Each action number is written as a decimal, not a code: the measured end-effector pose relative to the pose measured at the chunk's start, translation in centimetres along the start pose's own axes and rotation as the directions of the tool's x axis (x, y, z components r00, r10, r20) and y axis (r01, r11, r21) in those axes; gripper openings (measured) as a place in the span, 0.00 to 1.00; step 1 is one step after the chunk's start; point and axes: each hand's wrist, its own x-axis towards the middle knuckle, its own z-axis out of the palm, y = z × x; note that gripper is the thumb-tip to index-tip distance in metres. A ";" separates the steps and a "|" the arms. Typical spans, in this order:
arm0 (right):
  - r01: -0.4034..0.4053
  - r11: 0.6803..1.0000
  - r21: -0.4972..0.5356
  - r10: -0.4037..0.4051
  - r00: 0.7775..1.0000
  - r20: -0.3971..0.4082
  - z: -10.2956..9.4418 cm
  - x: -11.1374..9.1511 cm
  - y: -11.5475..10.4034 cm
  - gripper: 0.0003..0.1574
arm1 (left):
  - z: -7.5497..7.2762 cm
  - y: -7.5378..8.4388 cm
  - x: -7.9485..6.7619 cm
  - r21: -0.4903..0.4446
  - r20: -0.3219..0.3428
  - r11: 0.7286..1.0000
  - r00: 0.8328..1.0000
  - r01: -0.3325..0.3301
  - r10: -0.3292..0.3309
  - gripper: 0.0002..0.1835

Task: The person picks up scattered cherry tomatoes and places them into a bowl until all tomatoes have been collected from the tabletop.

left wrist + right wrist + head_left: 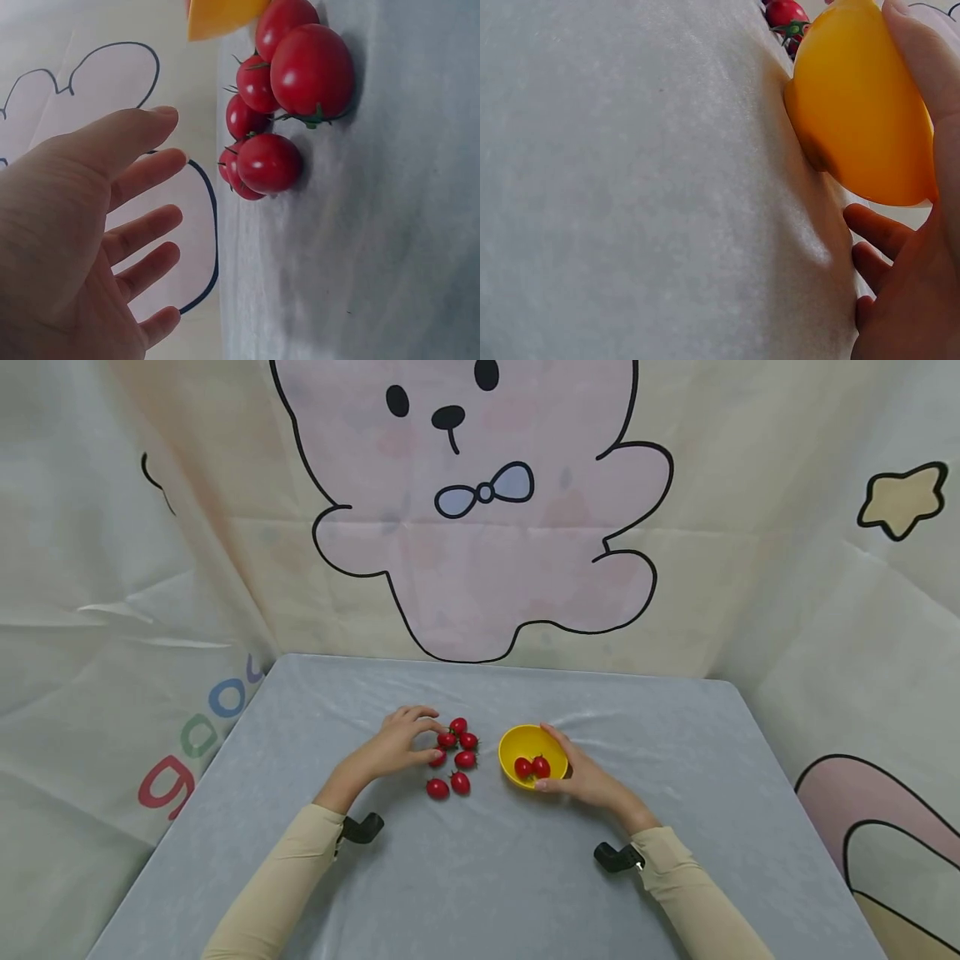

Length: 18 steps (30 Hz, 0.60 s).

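Several small red tomatoes (465, 760) with green stems lie in a loose cluster on the cloth-covered table. My left hand (405, 742) is at the cluster's left side, above the table, its fingers spread; in the left wrist view nothing sits between thumb and fingers. Beside the cluster on the right stands a yellow bowl (510, 745), with two tomatoes (532, 767) inside it. My right hand (588, 777) holds the bowl at its right side, thumb at the near rim and fingers at the far side. The right wrist view shows the bowl's outer wall (862, 112) close up, slightly tilted.
A grey-blue cloth (480, 877) covers the table. Behind it hangs a fabric backdrop (480, 577) with a cartoon bear, and similar fabric stands at both sides. Dark wrist-worn devices (363, 828) sit at both sleeves.
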 end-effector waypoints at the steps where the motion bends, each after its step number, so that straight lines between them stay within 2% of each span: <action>1: -0.002 1.000 -0.001 0.002 1.000 -0.001 0.0 0.0 0.0 0.66 | 0.0 -0.1 0.0 0.003 -0.001 1.000 1.000 0.004 -0.004 0.19; 10: -0.002 1.000 0.005 0.002 1.000 -0.004 -0.2 -0.1 -0.2 0.66 | 0.6 -0.9 -0.4 0.027 -0.008 0.999 0.999 0.037 -0.037 0.18; 18: 0.006 1.000 0.007 -0.006 1.000 -0.001 -0.1 0.0 -0.1 0.66 | 1.3 -1.7 -0.5 0.010 0.002 0.998 0.998 0.066 -0.066 0.18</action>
